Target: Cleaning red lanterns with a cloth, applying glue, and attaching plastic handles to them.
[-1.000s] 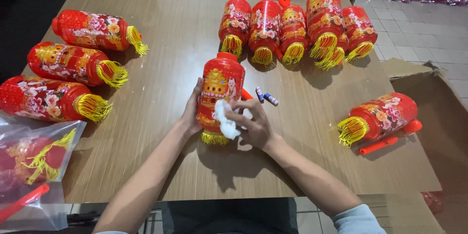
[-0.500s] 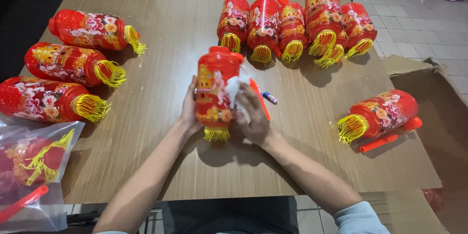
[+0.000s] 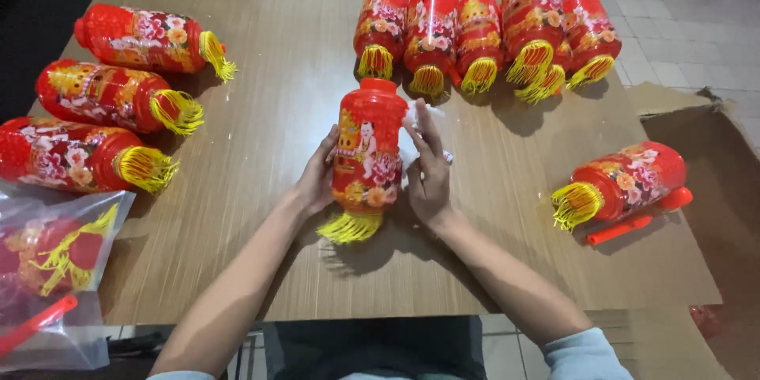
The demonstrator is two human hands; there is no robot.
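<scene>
Now both hands (image 3: 372, 174) clasp the red lantern (image 3: 366, 152), lifted more upright than before.

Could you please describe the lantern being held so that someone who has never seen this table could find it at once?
On the brown wooden table, look at the middle, below the row of red lanterns at the far edge. The red cylindrical plastic lantern with a yellow tassel sits there between the left hand and right hand. It alone is gripped by hands; all others lie untouched.
</scene>
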